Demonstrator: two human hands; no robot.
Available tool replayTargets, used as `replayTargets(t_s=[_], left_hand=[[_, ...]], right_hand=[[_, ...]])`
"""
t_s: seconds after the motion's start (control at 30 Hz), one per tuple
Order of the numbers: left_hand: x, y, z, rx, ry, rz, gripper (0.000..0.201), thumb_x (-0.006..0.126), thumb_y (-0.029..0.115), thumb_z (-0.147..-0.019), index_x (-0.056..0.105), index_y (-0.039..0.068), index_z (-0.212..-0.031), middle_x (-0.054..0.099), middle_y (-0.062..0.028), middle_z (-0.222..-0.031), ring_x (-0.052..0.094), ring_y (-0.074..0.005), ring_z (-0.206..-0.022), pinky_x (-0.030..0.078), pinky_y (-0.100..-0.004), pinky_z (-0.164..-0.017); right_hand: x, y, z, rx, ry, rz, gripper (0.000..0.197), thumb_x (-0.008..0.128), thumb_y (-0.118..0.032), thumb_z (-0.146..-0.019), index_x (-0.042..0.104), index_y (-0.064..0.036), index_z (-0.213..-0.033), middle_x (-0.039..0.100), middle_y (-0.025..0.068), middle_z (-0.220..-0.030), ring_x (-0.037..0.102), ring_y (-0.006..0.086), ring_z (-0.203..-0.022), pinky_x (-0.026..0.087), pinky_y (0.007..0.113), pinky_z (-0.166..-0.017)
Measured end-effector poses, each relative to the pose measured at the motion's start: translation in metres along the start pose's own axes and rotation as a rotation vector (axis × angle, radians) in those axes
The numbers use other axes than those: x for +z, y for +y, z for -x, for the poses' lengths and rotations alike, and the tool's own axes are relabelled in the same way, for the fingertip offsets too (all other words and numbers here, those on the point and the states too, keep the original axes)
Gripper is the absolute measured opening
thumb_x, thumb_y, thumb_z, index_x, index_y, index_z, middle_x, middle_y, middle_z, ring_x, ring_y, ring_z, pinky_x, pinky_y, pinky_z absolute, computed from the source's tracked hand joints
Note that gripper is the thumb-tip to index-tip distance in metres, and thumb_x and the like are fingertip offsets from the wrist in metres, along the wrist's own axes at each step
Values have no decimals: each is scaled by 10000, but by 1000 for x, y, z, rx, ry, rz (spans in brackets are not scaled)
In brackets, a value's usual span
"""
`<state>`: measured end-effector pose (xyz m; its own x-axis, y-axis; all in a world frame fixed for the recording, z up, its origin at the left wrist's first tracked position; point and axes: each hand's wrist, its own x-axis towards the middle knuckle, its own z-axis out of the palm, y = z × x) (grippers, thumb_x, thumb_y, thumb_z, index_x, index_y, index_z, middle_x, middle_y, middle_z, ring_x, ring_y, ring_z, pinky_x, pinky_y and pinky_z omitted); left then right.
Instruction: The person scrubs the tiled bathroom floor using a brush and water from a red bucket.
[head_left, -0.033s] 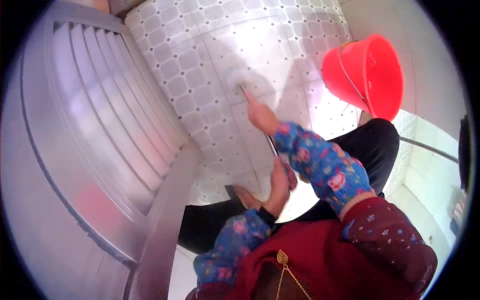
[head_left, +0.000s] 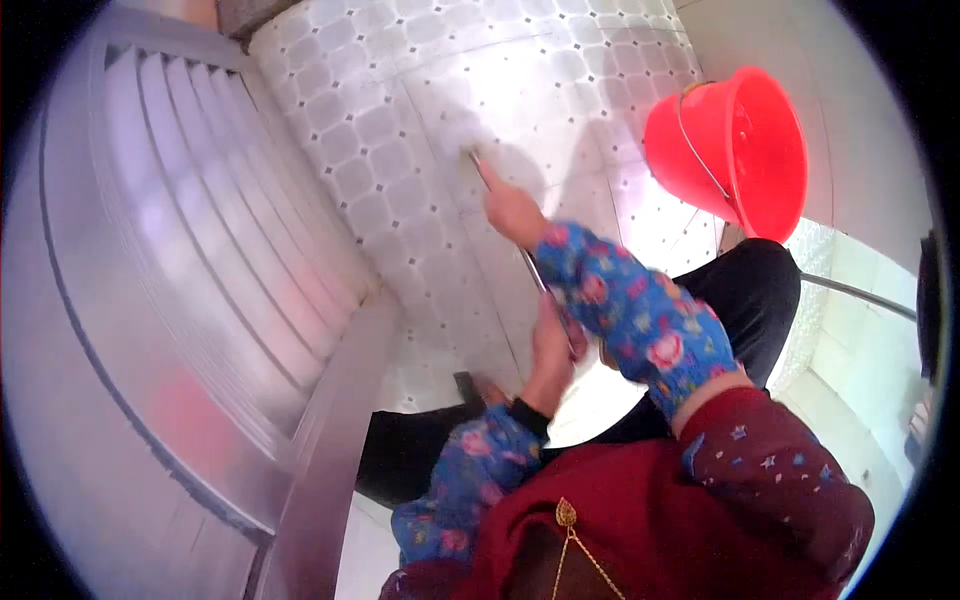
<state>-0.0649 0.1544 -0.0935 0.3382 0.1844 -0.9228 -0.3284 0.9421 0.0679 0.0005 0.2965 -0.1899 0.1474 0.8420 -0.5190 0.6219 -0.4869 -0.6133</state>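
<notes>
A thin metal pole (head_left: 533, 270) slants across the middle of the view, gripped by both of my hands. My right hand (head_left: 514, 214) is closed round it near its far end. Lower down, closer to my body, my left hand (head_left: 553, 345) wraps the pole's near part. Past my right hand the tip ends over the tiled floor (head_left: 385, 160) in a small, pale, blurred head, whose kind I cannot make out. Whether that head touches the tiles cannot be told. Blue flowered sleeve covers sit on both forearms.
A red bucket (head_left: 690, 150) with a wire handle is tilted toward me on the right, near the wall. On the left stands a grey slatted door (head_left: 215, 240). My dark-trousered knees (head_left: 735, 300) flank the pole.
Both hands and the pole have shifted a little away from me and slightly left, taking the pole's tip farther over the tiles. The bucket and door have not moved.
</notes>
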Motion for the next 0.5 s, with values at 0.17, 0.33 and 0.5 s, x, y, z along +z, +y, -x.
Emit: replayTargets(t_s=[0.17, 0.33, 0.5], left_hand=[[38, 61, -28, 137, -143, 15, 461, 297, 555, -894, 435, 167, -686, 341, 41, -457, 344, -85, -352, 260, -229, -317], [-13, -35, 37, -36, 79, 11, 529, 262, 581, -886, 396, 122, -660, 317, 5, -433, 310, -140, -281, 211, -294, -260], [-2, 17, -6, -27, -50, 34, 466, 289, 544, -900, 422, 143, -703, 349, 15, -468, 334, -128, -325, 258, -268, -299]], right_hand=[[-30, 1, -86, -54, 177, 42, 500, 368, -94, -793, 338, -133, -1290, 589, 260, -807, 577, 410, -717, 432, 510, -626], [22, 7, 43, 58, -134, -55, 537, 342, -169, -842, 220, -188, -1364, 579, 274, -798, 568, 416, -703, 422, 514, -680], [5, -2, -17, 33, 21, 35, 531, 353, -156, -830, 249, -187, -1350, 582, 266, -814, 562, 416, -749, 427, 502, -678]])
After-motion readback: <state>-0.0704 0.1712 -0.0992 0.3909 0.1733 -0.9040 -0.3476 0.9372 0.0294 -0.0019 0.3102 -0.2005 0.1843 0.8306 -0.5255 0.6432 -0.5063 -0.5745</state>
